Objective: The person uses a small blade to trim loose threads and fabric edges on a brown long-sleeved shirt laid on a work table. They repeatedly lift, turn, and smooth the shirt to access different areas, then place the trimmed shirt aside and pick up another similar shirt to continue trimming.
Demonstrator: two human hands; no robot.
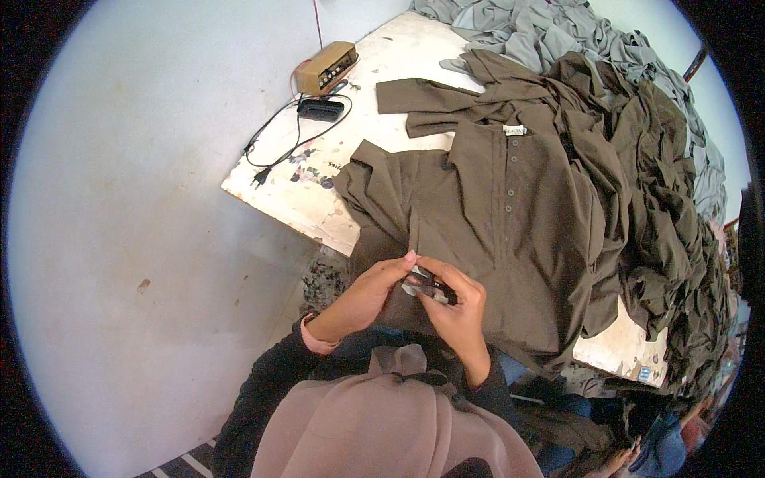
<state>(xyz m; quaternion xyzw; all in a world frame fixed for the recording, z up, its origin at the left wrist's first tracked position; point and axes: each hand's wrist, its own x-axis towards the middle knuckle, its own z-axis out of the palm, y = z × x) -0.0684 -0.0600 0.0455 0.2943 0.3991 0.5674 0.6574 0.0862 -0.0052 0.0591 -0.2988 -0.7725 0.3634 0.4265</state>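
Observation:
A dark brown buttoned shirt (460,203) lies spread over the table before me, its collar label away from me and its lower part near my body. Above its lower left part, my left hand (376,287) and my right hand (457,299) meet at the fingertips. Between the fingers of my right hand is a small dark object (439,288) with whitish, shiny material at its left side; its kind cannot be told. My left thumb and fingertips touch at the top of it, and whether they grip anything is unclear.
The white table (287,206) carries a tan box with knobs (326,69), a black adapter (321,110) and a cable with a plug (260,176) at the left. More brown garments (651,179) and grey cloth (538,36) are heaped behind and right. A pale wall (131,179) stands left.

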